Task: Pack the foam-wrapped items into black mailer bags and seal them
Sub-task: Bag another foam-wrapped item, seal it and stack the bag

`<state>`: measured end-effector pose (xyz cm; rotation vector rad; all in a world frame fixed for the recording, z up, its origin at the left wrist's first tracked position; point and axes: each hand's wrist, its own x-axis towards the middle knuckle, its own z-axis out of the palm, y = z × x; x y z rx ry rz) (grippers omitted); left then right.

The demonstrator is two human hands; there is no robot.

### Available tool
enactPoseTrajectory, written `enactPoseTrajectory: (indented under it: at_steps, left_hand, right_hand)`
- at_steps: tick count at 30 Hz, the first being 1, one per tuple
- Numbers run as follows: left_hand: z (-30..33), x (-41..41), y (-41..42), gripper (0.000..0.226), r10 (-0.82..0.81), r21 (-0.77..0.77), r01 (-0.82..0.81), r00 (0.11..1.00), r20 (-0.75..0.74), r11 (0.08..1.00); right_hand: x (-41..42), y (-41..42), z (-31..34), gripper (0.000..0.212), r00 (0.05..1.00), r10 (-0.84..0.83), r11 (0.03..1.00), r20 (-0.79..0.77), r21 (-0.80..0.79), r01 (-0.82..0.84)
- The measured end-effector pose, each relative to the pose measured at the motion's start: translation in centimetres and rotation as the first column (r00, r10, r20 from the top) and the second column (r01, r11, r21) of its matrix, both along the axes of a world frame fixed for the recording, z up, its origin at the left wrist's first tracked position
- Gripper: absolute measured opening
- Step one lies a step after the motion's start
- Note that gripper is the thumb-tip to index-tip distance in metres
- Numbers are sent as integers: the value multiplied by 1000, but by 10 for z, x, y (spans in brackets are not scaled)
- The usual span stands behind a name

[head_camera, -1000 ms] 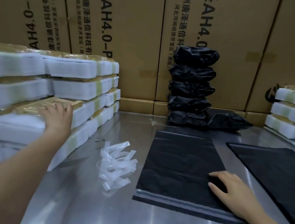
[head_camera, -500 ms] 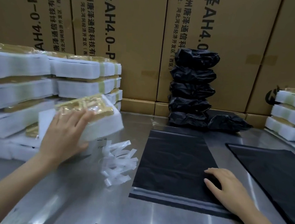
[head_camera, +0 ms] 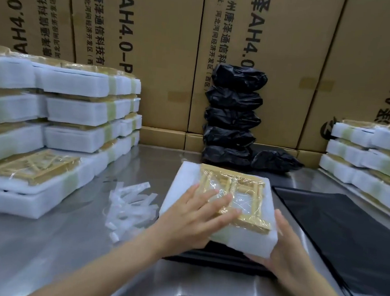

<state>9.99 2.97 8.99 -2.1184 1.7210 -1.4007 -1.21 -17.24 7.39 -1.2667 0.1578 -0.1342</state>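
Observation:
A white foam-wrapped item [head_camera: 181,188] with a gold frame under clear film lies on top of a flat black mailer bag [head_camera: 215,258] in the middle of the steel table. My left hand [head_camera: 195,220] lies across the item's top with fingers spread. My right hand [head_camera: 284,243] grips the item's near right corner, thumb along its side. Most of the bag is hidden under the item.
Stacks of foam-wrapped items [head_camera: 58,123] stand on the left, and another stack [head_camera: 365,161] on the right. A pile of filled black bags [head_camera: 233,118] leans against cardboard boxes [head_camera: 165,40] at the back. Flat black mailers [head_camera: 346,234] lie right; white peel strips [head_camera: 131,203] lie left of centre.
My left hand carried a foam-wrapped item from the left stack to the right and set it on the black bag. My right hand left the bag's surface and took the item's corner.

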Motion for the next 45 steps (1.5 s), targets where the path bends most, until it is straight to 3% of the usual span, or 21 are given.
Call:
enactPoseTrajectory:
  at_steps: [3,5,8,9,11,13,16,26,34,39,45]
  left_hand:
    - [-5,3,-18,73,-9,-61,12,999,40,998]
    - [-6,3,-27,77,7,-193,-6,1000,4,981]
    - [-14,-2,-36,69,-139,-474,-10,951,-277,880]
    - [-17,-1,-37,61,-197,-494,-20,903,-382,869]
    - [-22,4,-34,45,-242,-352,-14,700,-672,936]
    - [-29,13,-31,42,-91,-93,22,502,-860,995]
    - [-39,24,-28,47,96,118,23,446,-890,993]
    - [-33,25,-41,27,157,192,-12,627,-763,981]
    - [-38,26,-41,21,83,99,0,541,-837,995]
    - [-41,29,-41,38,110,140,26,491,-864,990]
    - [-41,26,-40,30,89,121,23,541,-836,992]
  right_hand:
    - [0,-9,-1,45,996,-88,993,19,84,86]
    - [4,-12,0,37,986,-151,968,66,214,133]
    - [8,-18,-3,36,961,-266,845,72,497,197]
    - [7,-21,-4,37,950,-306,812,59,537,228]
    - [4,-28,-5,41,929,-367,770,35,572,283]
    - [1,-33,-4,43,917,-398,736,19,604,307]
    - [-2,-34,-4,38,911,-412,707,0,631,320]
    - [-2,-23,-5,57,950,-310,789,28,566,240]
    - [-2,-23,-5,40,933,-359,750,0,596,288]
    - [-3,-22,-5,35,935,-355,759,7,585,284]
    - [-4,-20,-4,41,935,-356,750,0,596,286]
